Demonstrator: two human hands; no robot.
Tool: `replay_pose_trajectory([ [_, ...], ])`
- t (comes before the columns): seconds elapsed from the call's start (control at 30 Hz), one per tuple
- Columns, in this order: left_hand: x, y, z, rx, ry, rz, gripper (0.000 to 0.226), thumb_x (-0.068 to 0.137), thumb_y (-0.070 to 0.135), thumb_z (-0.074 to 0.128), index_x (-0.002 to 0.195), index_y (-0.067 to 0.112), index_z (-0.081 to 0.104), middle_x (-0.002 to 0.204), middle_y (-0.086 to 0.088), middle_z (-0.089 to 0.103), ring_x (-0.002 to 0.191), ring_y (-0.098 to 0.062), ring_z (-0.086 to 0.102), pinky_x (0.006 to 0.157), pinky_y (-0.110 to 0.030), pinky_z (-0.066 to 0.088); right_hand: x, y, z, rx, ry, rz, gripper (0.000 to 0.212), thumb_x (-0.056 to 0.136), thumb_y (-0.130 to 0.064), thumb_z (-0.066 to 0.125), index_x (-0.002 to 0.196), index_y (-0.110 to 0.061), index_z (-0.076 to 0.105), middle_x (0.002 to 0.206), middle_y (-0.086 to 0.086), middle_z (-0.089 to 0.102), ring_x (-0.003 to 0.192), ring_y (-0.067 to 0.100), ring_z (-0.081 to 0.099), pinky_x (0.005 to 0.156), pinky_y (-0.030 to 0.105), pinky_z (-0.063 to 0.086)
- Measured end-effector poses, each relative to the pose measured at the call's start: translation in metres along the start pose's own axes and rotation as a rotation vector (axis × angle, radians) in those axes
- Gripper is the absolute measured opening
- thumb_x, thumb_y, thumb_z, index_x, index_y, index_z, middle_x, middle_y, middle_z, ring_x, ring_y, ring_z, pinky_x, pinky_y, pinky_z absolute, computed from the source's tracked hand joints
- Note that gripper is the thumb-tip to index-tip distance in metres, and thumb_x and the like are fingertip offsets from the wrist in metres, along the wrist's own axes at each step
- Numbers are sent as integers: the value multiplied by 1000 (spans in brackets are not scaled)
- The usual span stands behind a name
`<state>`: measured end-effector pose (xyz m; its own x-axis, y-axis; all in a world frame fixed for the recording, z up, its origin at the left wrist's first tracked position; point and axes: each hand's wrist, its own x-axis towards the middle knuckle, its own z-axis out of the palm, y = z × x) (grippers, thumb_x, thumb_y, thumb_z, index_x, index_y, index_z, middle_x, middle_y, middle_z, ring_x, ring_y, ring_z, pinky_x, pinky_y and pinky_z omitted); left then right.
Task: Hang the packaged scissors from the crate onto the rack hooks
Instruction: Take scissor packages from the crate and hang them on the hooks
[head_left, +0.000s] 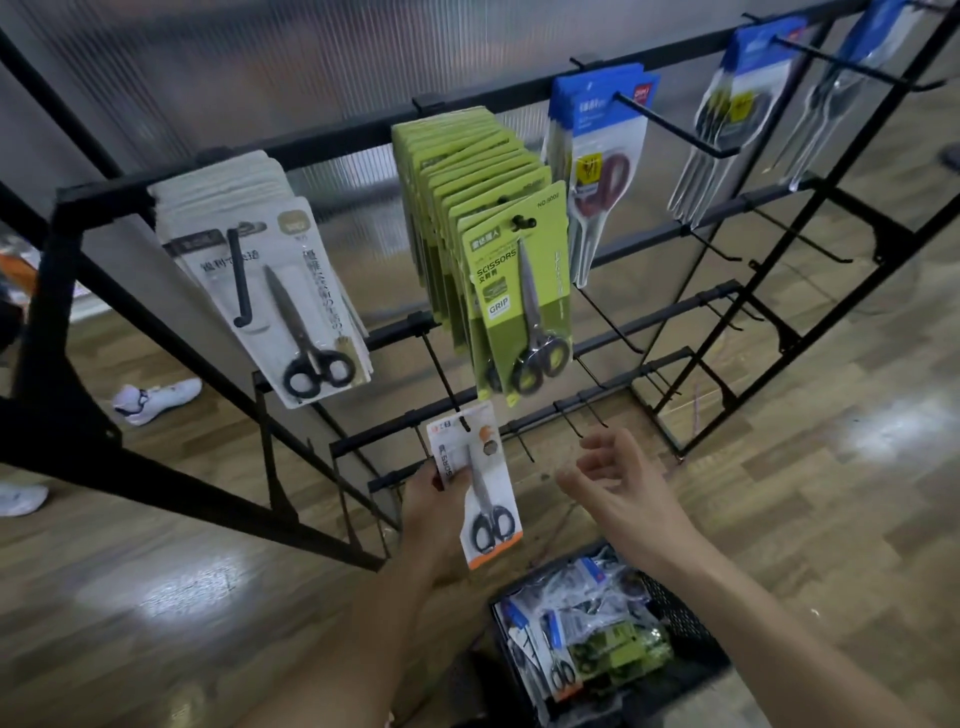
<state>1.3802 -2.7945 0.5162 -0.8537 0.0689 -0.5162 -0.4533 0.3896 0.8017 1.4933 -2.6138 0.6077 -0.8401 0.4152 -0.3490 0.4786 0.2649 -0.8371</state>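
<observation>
Head view: an orange-and-white scissors pack (485, 499) is pinched along its left edge by the left grip (434, 501), lower centre of frame. Its hang hole is seen at the tip of a lower hook (447, 387) of the black rack (358, 141). The right grip (618, 483) is held spread and empty, just right of the pack, not touching it. The black crate (680, 613), filled with more packs, is seen bottom centre-right. Green packs (498, 260), white packs (270, 270) and blue packs (597, 130) are hung on the top row.

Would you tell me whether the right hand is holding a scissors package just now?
No, the right hand hovers open and empty, while the left hand grips the orange-edged package.
</observation>
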Motion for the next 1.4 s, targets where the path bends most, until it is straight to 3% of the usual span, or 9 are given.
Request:
replay_pose_trajectory([
  [0.17,65,33,1,28,-56,-72,18,100,30,56,94,17,67,94,-7,74,81,-20,67,65,-29,49,-2,6,11,0,-62,24,33,94,-35,69,121,-29,51,110,-8,63,99,0,60,70,16,49],
  [0.23,96,50,-2,-108,-8,-89,18,98,31,60,105,16,68,105,-8,74,93,-25,70,77,-38,58,-1,11,18,20,-69,40,29,93,-31,70,117,-31,52,108,-7,63,95,1,60,72,18,50],
  [0.33,105,68,-12,-101,-3,-111,42,101,31,62,136,9,57,132,-9,60,117,-27,59,91,-36,47,-4,20,30,36,-103,56,29,93,-33,72,114,-35,51,109,-8,61,99,9,61,75,20,48],
  [0.43,87,60,-23,-6,82,-124,43,104,24,58,144,9,50,122,-8,55,106,-22,51,87,-32,40,-12,23,36,37,-151,77,35,92,-35,72,119,-33,51,113,-7,60,102,8,61,78,23,49],
  [0.6,14,27,-26,81,128,-23,25,101,21,59,125,18,59,109,1,62,84,-12,56,61,-27,39,-27,22,24,-64,-209,23,42,90,-37,73,125,-30,50,115,-9,61,104,4,60,85,28,53],
  [0.87,-144,3,9,474,118,318,41,98,30,60,139,30,53,137,11,57,128,-10,53,110,-31,44,-61,30,-35,-607,-245,-248,68,91,-44,63,151,-26,36,142,6,58,118,24,61,91,34,52],
  [1.0,-205,5,30,554,178,392,47,97,34,61,142,29,50,137,5,57,130,-16,52,111,-41,45,-82,46,-59,-725,-229,-355,71,91,-45,64,152,-28,32,151,3,47,132,26,50,103,39,48],
  [1.17,-268,-6,48,993,299,426,59,101,42,52,155,33,31,153,7,42,144,-17,36,123,-41,28,-125,66,-84,-741,-222,-377,74,93,-50,62,156,-28,30,157,-3,40,139,21,44,112,36,41],
  [1.4,-319,-21,47,1006,225,562,53,103,42,46,154,33,33,153,10,41,144,-14,35,122,-36,25,-192,85,-106,-710,-107,-322,73,93,-50,57,157,-29,28,160,-9,35,140,16,41,110,33,40],
])
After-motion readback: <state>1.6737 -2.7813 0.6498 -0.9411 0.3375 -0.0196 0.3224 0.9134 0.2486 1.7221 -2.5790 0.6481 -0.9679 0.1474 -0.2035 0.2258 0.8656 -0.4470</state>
